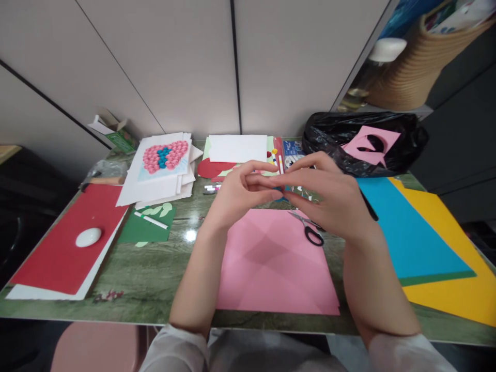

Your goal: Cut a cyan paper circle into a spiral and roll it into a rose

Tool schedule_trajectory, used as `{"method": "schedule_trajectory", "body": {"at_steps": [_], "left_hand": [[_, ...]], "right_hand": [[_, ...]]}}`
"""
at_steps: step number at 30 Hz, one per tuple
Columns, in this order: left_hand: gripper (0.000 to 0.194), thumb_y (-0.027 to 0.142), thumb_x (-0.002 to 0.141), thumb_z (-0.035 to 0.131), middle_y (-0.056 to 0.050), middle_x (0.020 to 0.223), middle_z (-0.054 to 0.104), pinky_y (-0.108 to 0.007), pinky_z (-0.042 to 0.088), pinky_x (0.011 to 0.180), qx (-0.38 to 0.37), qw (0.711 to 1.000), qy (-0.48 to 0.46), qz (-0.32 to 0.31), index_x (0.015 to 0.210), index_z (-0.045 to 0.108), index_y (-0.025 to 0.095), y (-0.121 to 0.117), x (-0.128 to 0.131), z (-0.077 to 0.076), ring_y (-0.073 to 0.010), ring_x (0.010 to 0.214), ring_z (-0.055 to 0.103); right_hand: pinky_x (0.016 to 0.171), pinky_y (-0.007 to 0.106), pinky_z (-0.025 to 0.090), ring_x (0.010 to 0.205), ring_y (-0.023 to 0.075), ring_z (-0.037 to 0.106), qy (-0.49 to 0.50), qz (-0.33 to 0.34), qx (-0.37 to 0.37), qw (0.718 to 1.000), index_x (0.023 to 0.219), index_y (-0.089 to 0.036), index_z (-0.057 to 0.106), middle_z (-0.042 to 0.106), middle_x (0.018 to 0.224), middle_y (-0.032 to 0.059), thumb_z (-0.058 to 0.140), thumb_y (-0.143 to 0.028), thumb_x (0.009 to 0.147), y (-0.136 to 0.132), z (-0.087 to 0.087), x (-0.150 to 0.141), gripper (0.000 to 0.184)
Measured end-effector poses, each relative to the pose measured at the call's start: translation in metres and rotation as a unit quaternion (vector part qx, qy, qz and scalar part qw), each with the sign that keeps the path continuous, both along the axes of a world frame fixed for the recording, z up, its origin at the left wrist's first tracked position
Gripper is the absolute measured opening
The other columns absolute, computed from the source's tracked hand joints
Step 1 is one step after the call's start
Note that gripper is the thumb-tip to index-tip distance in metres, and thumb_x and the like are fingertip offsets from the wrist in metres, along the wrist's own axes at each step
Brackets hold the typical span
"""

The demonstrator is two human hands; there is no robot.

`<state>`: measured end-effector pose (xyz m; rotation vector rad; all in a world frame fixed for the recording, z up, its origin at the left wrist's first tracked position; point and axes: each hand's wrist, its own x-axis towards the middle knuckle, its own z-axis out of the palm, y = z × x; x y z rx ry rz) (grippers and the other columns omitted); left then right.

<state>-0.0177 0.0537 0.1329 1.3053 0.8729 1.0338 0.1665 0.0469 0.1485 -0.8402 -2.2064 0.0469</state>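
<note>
My left hand (236,194) and my right hand (329,199) meet above the far edge of a pink paper sheet (271,263) lying flat on the table. The fingertips of both hands pinch together around a small blue piece (279,194), mostly hidden between them. Black-handled scissors (312,230) lie on the pink sheet just under my right hand.
Red paper (58,248) with a white oval object (88,237) lies left, beside green paper (145,225) with a white stick. White cards with a pink-and-blue heart (165,155) sit behind. Blue (406,232) and yellow sheets (457,279) lie right; a black bag (329,132) holds pink scrap.
</note>
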Motion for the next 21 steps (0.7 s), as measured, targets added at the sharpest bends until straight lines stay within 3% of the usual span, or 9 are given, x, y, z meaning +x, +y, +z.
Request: {"method": "schedule_trajectory", "body": {"at_steps": [8, 11, 16, 21], "left_hand": [[0.044, 0.01, 0.066, 0.072, -0.001, 0.079, 0.07, -0.028, 0.056, 0.07, 0.007, 0.994, 0.031, -0.109, 0.107, 0.06, 0.022, 0.004, -0.005, -0.008, -0.0164, 0.076, 0.07], [0.043, 0.011, 0.067, 0.071, -0.003, 0.089, 0.07, -0.027, 0.055, 0.072, 0.015, 0.996, 0.018, -0.088, 0.107, 0.061, 0.021, 0.005, -0.003, -0.01, -0.016, 0.082, 0.069], [0.044, 0.017, 0.067, 0.075, -0.002, 0.082, 0.07, -0.028, 0.053, 0.073, -0.01, 0.998, -0.052, -0.043, 0.108, 0.061, 0.022, 0.007, 0.006, -0.014, -0.0147, 0.08, 0.067], [0.035, 0.02, 0.068, 0.075, -0.002, 0.085, 0.069, -0.029, 0.051, 0.077, -0.02, 0.992, -0.12, -0.041, 0.1, 0.063, 0.022, 0.007, 0.014, -0.017, -0.0138, 0.081, 0.065]], "right_hand": [[0.077, 0.03, 0.049, 0.091, 0.0165, 0.055, -0.099, 0.068, -0.153, 0.981, 0.118, -0.032, 0.061, 0.065, 0.092, 0.0026, 0.052, -0.011, 0.086, -0.003, 0.007, 0.004, 0.039], [0.075, 0.03, 0.048, 0.087, 0.017, 0.053, -0.087, 0.043, -0.143, 0.985, 0.117, -0.032, 0.061, 0.065, 0.088, 0.0017, 0.052, -0.011, 0.085, -0.003, 0.007, 0.003, 0.039], [0.073, 0.032, 0.048, 0.085, 0.018, 0.053, -0.015, -0.002, -0.085, 0.996, 0.124, -0.036, 0.056, 0.068, 0.09, -0.0009, 0.051, -0.008, 0.084, -0.002, 0.004, 0.001, 0.049], [0.073, 0.032, 0.048, 0.086, 0.0182, 0.052, 0.005, -0.023, -0.041, 0.999, 0.123, -0.034, 0.057, 0.069, 0.09, -0.0008, 0.052, -0.007, 0.083, -0.002, 0.003, 0.002, 0.048]]}}
